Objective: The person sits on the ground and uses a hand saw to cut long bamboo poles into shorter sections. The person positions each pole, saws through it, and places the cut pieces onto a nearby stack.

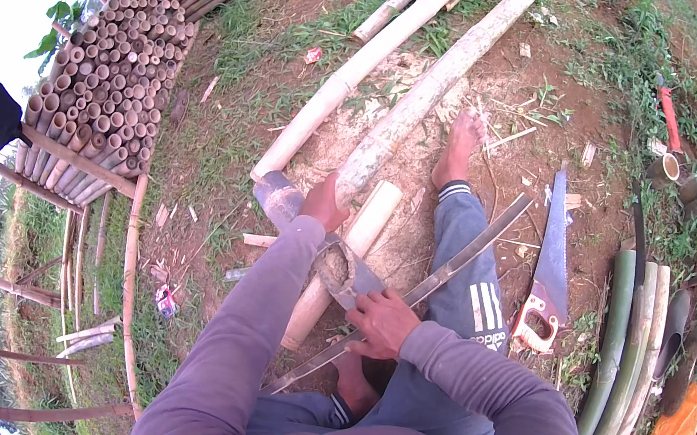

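While the left hand (325, 203) grips the bamboo pole (402, 116) firmly, the right hand (384, 320), closed around the machete (357, 279), should cut away from the nearby leg (462, 255).

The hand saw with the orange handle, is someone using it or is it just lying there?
Just lying there. The hand saw rests flat on the dirt, and neither the left hand nor the right hand touches it.

Left hand (325, 203) outstretched, right hand (383, 322) clenched (fingers curled).
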### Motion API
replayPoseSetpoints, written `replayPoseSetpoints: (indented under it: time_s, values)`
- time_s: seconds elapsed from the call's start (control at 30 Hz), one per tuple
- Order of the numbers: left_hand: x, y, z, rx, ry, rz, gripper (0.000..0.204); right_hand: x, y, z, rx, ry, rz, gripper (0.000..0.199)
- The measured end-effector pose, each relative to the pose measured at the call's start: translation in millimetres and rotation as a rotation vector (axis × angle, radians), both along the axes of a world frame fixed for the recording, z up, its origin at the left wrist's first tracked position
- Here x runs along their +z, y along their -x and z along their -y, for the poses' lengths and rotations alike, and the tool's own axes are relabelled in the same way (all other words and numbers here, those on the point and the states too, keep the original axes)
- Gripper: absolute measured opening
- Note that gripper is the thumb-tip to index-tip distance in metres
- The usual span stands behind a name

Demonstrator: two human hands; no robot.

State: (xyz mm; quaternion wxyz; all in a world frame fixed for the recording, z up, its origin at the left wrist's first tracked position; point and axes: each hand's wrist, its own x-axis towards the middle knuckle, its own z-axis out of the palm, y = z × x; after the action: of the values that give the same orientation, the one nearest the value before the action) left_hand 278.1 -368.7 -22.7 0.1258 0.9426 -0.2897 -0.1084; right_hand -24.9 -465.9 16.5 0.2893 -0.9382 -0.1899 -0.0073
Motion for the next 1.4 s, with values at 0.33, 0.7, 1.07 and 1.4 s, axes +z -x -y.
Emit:
replayPoseSetpoints:
  time_s: [0.33, 0.7, 1.07, 1.4]
  values:
    - [-60, -78, 43, 0.042, -0.239, -0.184, 0.114, 25, 4, 15, -0.055, -0.182, -0.144, 0.046]
    - [-3, -130, 41, 0.137, -0.261, 0.249, 0.114, 13, 8, 2, -0.076, -0.22, -0.176, 0.047]
    - [184, -122, -14, 0.049, -0.248, 0.367, 0.099, 1, -2, -2, -0.097, -0.243, -0.355, 0.05]
    - [197, 117, -311, 0.206, -0.306, 0.378, 0.11, -9, -48, 44, -0.648, -0.855, -0.1, 0.043]
